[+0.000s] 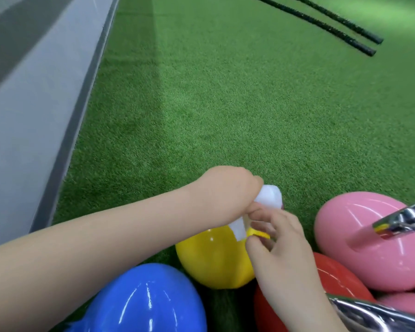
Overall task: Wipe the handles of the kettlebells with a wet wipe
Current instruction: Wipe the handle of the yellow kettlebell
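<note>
- Nearest, at the bottom edge, a glossy blue kettlebell (144, 300) and a red kettlebell (331, 276) rest on the green artificial turf (225, 104), with a chrome handle (369, 312) crossing the lower right corner over the red one.
- Between them, slightly farther out, sits a yellow kettlebell (209, 257); only a small yellow part of its top shows among the fingers, and the handle itself is hidden by the hands.
- To the right, a pink kettlebell (369, 243) lies beside the red one, and a second chrome handle (403, 220) enters from the right edge above it.
- Over the top of the yellow kettlebell, the left hand (228, 190) reaches in from the lower left with its fingers curled tight, gripping a white wet wipe (268, 195); one bunch of the wipe sticks out past the knuckles and a strip hangs down below the fist.
- Just beneath it, the right hand (280, 240) comes up from the lower right, its thumb and fingertips bent and pinching at the yellow top right beside the hanging strip of wipe; whether they also touch the wipe cannot be told.
- Farther out, the turf runs away in bands of lighter and darker green, edged on the left by a grey raised border (29, 116) with a dark trim.
- Farthest, at the upper right, two black battle ropes (333, 27) lie side by side on the turf, well apart from the kettlebells.
</note>
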`<state>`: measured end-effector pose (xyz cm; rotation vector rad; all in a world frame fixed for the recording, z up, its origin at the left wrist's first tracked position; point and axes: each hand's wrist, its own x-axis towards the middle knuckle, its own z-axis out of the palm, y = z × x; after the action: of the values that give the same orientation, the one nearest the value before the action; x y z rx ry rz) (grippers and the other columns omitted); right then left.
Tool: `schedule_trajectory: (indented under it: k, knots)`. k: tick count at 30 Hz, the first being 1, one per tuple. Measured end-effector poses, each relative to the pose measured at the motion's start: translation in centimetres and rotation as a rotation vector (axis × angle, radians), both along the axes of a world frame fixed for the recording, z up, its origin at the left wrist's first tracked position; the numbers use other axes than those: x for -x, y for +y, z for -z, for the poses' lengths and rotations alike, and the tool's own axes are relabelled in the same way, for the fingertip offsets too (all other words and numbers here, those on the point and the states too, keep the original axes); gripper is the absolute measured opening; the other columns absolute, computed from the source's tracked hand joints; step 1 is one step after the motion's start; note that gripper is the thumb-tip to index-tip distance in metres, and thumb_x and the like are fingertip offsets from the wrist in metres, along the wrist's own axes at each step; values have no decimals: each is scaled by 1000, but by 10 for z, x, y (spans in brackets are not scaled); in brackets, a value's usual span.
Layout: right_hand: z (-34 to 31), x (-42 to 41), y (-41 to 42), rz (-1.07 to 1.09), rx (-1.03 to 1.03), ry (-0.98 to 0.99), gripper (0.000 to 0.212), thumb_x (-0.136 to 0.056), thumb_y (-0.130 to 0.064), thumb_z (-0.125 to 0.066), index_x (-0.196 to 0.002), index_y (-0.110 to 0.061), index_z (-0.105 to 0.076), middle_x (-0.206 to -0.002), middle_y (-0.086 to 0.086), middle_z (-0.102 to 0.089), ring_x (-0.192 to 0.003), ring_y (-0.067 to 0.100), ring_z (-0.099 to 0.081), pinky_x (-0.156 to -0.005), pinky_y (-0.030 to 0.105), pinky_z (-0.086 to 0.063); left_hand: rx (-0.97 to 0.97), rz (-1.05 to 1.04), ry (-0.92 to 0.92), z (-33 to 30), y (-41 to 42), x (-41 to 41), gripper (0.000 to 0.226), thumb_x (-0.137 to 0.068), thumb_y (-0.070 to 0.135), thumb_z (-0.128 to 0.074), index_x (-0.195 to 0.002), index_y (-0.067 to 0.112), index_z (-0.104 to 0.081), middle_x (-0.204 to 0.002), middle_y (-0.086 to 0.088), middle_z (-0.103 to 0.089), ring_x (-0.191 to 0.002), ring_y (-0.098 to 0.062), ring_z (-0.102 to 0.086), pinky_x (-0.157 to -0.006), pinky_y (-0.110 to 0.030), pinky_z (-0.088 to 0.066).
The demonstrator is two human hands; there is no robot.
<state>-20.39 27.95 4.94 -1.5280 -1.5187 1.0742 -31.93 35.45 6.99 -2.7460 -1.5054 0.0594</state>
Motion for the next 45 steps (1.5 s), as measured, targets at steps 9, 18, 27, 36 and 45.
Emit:
schedule_trajectory:
  k: [9,18,27,36,45]
  knots:
    - [-17,25,-5,-78,546,1037,30,-53,-3,-47,-81,-12,-52,-79,1,-64,-87,13,-63,-83,24,-42,-80,93,-239,21,-15,36,54,-89,56,-25,-111,11,-45,-102,-6,-56,-90,-27,-58,-65,-31,-35]
    - [3,54,-18,-139,539,897,74,-50,2,-43,-118,-24,-52,-120,-15,-57,-114,-2,-51,-86,13,-46,214,-242,-676,62,-57,90,49,-86,45,-40,-125,16,-44,-110,7,-53,-101,-8,-53,-80,-9,-35]
    - [20,47,-13,-47,400,997,79,-50,3,-39,-126,-14,-51,-127,-3,-61,-120,1,-52,-101,23,-36,-152,58,-425,53,-32,60,40,-91,33,-37,-119,4,-41,-101,-15,-59,-86,-30,-58,-75,-38,-50]
    - [44,66,4,-284,325,321,58,-55,-10,-38,-100,-44,-51,-89,-3,-62,-66,8,-54,-68,23,-41,81,-161,-906,107,-56,90,54,-87,40,-39,-132,24,-14,-130,0,-40,-109,-8,-43,-92,-9,-30]
    - [55,58,0,-480,394,-139,74,-88,-3,-39,-145,-39,-9,-108,17,-64,-89,15,-62,-63,19,-40,349,-242,-850,153,-59,96,64,-92,40,-35,-141,-2,-26,-135,10,-35,-118,4,-34,-99,1,-19]
